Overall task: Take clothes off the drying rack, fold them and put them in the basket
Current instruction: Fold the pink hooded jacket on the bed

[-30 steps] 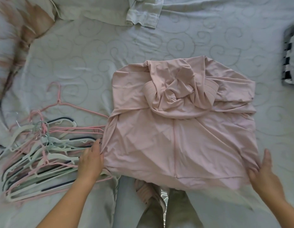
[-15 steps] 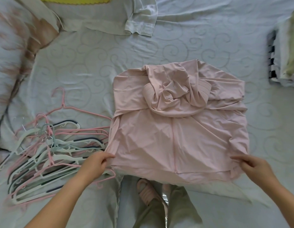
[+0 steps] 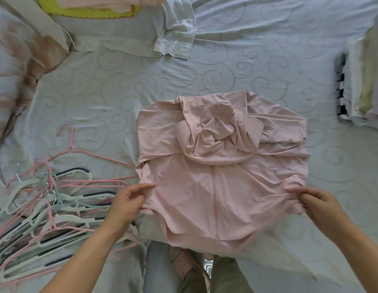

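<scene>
Hoodie (image 3: 221,187) in pale pink lies front-up in the middle of the frame on the grey swirl-print bed sheet (image 3: 226,66). The zip runs down the centre, the hood is scrunched on the chest and the sleeves are folded in across the upper part.

On my feed the left hand (image 3: 129,204) pinches the hoodie's left side edge between thumb and fingers. The right hand (image 3: 317,204) has its fingers curled into a bunch of fabric at the lower right edge. The lower hem is blurry and hangs past the bed edge, right above a pink sandal (image 3: 183,263) at bottom centre.

Around it, there's a big tangle of hangers (image 3: 46,218) in pink, white and mint at lower left, just beside the left hand. A couple of the pink ones reach the hoodie's left side, touching or slipping under, I can't tell which. Up top there's a white garment (image 3: 175,34) near the centre and a yellow-green thing (image 3: 88,12) to its left. Over at the right edge sits a folded stack (image 3: 361,87), well apart from the hoodie, and the upper left corner is filled with brown-patterned fabric (image 3: 25,49).
</scene>
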`<action>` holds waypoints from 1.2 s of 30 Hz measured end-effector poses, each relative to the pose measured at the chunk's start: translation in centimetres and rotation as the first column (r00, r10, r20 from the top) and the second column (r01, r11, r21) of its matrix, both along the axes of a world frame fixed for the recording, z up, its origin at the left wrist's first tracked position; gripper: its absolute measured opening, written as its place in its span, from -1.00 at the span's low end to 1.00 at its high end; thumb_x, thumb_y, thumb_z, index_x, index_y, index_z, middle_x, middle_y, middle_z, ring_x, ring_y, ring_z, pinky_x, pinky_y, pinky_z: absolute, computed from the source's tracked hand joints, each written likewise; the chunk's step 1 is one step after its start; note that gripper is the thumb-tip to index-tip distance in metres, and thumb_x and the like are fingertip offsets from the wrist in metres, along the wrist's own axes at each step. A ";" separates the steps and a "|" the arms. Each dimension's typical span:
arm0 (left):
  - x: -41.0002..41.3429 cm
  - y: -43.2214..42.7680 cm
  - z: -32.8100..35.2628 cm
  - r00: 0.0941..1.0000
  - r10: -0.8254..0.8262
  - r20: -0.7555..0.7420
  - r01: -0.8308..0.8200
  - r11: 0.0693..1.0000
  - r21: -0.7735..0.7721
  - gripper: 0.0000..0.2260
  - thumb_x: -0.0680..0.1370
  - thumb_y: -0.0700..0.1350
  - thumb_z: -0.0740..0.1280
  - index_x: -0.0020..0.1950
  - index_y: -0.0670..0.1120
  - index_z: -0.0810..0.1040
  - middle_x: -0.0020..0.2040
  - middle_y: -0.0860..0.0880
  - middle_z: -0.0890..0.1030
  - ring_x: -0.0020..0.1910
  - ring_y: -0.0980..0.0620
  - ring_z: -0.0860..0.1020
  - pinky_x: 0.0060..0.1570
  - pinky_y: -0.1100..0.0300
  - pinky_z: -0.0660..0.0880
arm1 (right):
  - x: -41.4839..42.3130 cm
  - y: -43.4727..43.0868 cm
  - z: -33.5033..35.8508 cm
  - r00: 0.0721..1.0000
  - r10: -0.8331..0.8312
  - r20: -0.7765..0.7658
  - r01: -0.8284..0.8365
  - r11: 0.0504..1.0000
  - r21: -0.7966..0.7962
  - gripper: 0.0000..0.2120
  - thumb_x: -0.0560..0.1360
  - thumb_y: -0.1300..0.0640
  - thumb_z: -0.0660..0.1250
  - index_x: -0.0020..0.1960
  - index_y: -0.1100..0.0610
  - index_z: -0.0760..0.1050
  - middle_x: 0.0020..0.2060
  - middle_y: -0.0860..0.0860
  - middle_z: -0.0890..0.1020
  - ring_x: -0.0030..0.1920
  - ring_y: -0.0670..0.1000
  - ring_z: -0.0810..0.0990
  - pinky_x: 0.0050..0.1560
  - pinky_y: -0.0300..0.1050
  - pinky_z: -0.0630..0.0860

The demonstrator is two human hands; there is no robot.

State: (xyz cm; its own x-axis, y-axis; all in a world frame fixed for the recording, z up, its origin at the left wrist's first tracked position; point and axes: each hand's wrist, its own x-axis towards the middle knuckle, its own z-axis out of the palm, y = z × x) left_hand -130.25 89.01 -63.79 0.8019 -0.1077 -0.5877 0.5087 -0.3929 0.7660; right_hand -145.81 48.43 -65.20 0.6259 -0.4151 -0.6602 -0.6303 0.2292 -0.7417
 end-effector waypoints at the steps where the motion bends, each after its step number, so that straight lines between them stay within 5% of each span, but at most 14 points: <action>1: 1.2 -1.2 0.2 0.994 0.091 -0.054 -0.094 0.994 -0.051 -0.48 0.49 -0.54 0.07 -0.12 -0.02 0.67 -0.23 0.02 0.65 -0.38 0.15 0.55 -0.43 0.37 0.48 | 1.5 -0.5 0.3 0.996 -0.091 0.023 0.088 0.991 0.098 -0.49 0.53 0.50 0.06 -0.25 0.15 0.70 -0.33 0.04 0.68 -0.37 -0.07 0.61 -0.39 -0.30 0.52; 6: 11.0 -5.9 0.5 0.866 0.461 -0.191 -0.492 0.853 -0.173 -0.66 0.53 -0.49 0.07 -0.11 -0.13 0.52 -0.47 0.02 0.59 -0.52 0.17 0.55 -0.50 0.34 0.50 | 10.0 -3.9 0.5 0.870 -0.479 0.116 0.412 0.835 0.364 -0.56 0.47 0.41 0.09 -0.28 0.08 0.65 -0.33 0.05 0.63 -0.33 -0.03 0.61 -0.33 -0.20 0.56; 8: 15.2 -7.6 0.5 0.828 0.538 -0.157 -0.560 0.799 -0.218 -0.66 0.54 -0.50 0.05 -0.14 -0.14 0.49 -0.53 0.03 0.57 -0.54 0.16 0.54 -0.49 0.34 0.50 | 13.6 -5.5 0.2 0.781 -0.609 0.137 0.510 0.749 0.423 -0.75 0.41 0.38 0.22 -0.16 0.11 0.59 -0.24 0.08 0.60 -0.25 0.00 0.60 -0.24 -0.16 0.59; 12: 21.7 -10.6 0.1 0.776 0.630 -0.019 -0.615 0.750 -0.244 -0.64 0.53 -0.51 0.03 -0.19 -0.14 0.46 -0.38 -0.09 0.53 -0.49 0.13 0.52 -0.45 0.34 0.49 | 19.7 -8.5 -0.7 0.662 -0.736 0.142 0.624 0.647 0.438 -0.69 0.56 0.35 0.01 -0.01 0.08 0.46 -0.12 0.12 0.51 -0.19 0.02 0.57 -0.17 -0.11 0.58; 15: 24.3 -12.2 -1.1 0.731 0.675 0.096 -0.654 0.734 -0.182 -0.76 0.54 -0.46 0.14 -0.08 -0.20 0.52 -0.22 -0.11 0.50 -0.29 0.04 0.54 -0.40 0.33 0.49 | 22.5 -9.4 -1.7 0.719 -0.675 0.163 0.599 0.722 0.346 -0.64 0.51 0.44 -0.01 0.06 0.10 0.43 -0.13 0.16 0.48 -0.29 0.00 0.55 -0.29 -0.19 0.51; 18: 24.9 -12.7 -3.5 0.762 0.639 0.101 -0.632 0.769 -0.098 -0.63 0.52 -0.34 0.21 0.33 -0.19 0.42 0.12 -0.17 0.51 0.00 -0.09 0.57 -0.15 0.19 0.60 | 23.8 -9.5 -2.7 0.826 -0.552 0.117 0.513 0.821 0.251 -0.55 0.51 0.42 0.10 0.35 0.11 0.29 -0.16 0.16 0.51 -0.38 -0.05 0.54 -0.31 -0.26 0.45; 21: 22.6 -13.7 -4.3 0.909 0.226 0.349 -0.332 0.901 0.281 -0.56 0.47 -0.22 0.30 0.35 -0.21 0.43 0.25 -0.23 0.51 0.22 -0.19 0.50 0.23 0.01 0.46 | 23.6 -8.7 -3.0 0.992 -0.126 0.029 0.129 0.983 -0.130 -0.47 0.56 0.22 0.26 0.48 0.09 0.20 0.04 0.06 0.54 -0.12 -0.04 0.55 -0.11 -0.24 0.47; 23: 20.3 -15.6 -4.2 0.882 -0.166 0.441 -0.039 0.907 0.420 -0.75 0.48 -0.27 0.32 0.15 -0.24 0.56 0.04 -0.21 0.57 0.08 -0.17 0.53 0.14 0.08 0.43 | 22.9 -7.5 -3.4 0.973 0.212 -0.094 -0.223 0.739 -0.636 -0.66 0.53 0.11 0.30 0.30 0.09 0.40 0.00 -0.01 0.51 -0.06 0.04 0.53 -0.07 -0.14 0.41; 25: 18.2 -17.5 -3.9 0.772 -0.522 0.362 0.359 0.829 0.429 -0.82 0.46 -0.16 0.40 0.04 -0.17 0.60 -0.03 -0.08 0.58 0.02 -0.08 0.55 0.09 0.14 0.43 | 22.3 -5.7 -3.7 0.881 0.474 -0.016 -0.294 0.519 -0.803 -0.74 0.48 -0.02 0.30 0.11 0.07 0.51 -0.04 0.00 0.53 -0.08 0.13 0.58 -0.09 -0.05 0.48; 27: 16.9 -18.2 -4.5 0.427 -0.861 0.276 0.654 0.505 0.563 -0.72 0.35 0.02 0.48 -0.01 -0.06 0.59 -0.02 -0.01 0.59 0.03 -0.06 0.55 0.06 0.07 0.48 | 21.5 -4.2 -4.6 0.616 0.787 0.029 -0.386 0.334 -0.860 -0.63 0.39 -0.15 0.30 0.07 0.06 0.54 -0.03 0.04 0.59 -0.09 0.14 0.60 -0.07 -0.03 0.54; 28: 16.6 -18.1 -5.1 0.225 -0.943 0.246 0.686 0.333 0.647 -0.66 0.29 0.08 0.50 -0.03 -0.02 0.57 -0.03 0.01 0.59 0.00 -0.06 0.55 0.00 0.06 0.50 | 21.1 -3.7 -5.2 0.425 0.904 -0.042 -0.414 0.154 -0.897 -0.56 0.34 -0.22 0.30 0.08 0.03 0.52 0.01 0.04 0.60 -0.05 0.12 0.59 -0.02 -0.02 0.54; 31: 16.5 -16.7 -6.1 -0.020 -0.997 0.080 0.694 0.044 0.719 -0.56 0.19 0.12 0.53 0.01 0.05 0.55 0.01 0.05 0.58 -0.03 -0.03 0.56 -0.04 0.08 0.48 | 20.2 -3.5 -6.8 0.027 0.940 -0.340 -0.460 -0.290 -0.839 -0.36 0.17 -0.33 0.35 0.16 -0.03 0.49 0.22 -0.01 0.55 0.19 0.04 0.50 0.27 0.04 0.34; 34: 17.0 -15.4 -6.9 -0.086 -0.991 0.098 0.631 0.023 0.775 -0.64 0.22 0.12 0.50 -0.04 0.08 0.56 -0.09 0.08 0.58 -0.09 0.00 0.56 0.05 0.06 0.42 | 20.2 -4.4 -8.3 -0.034 0.931 -0.364 -0.487 -0.334 -0.807 -0.36 0.07 -0.23 0.56 0.09 -0.03 0.57 0.21 -0.03 0.58 0.23 0.03 0.52 0.31 0.08 0.25; 36: 17.3 -15.1 -7.2 -0.092 -0.969 0.229 0.564 0.139 0.814 -0.81 0.28 0.00 0.46 -0.15 0.06 0.57 -0.24 0.07 0.55 -0.19 -0.01 0.55 0.14 0.05 0.36 | 20.4 -4.6 -8.4 -0.029 0.953 -0.301 -0.500 -0.275 -0.822 -0.46 0.12 -0.20 0.57 0.04 -0.06 0.60 0.14 -0.09 0.62 0.19 -0.01 0.55 0.29 0.06 0.26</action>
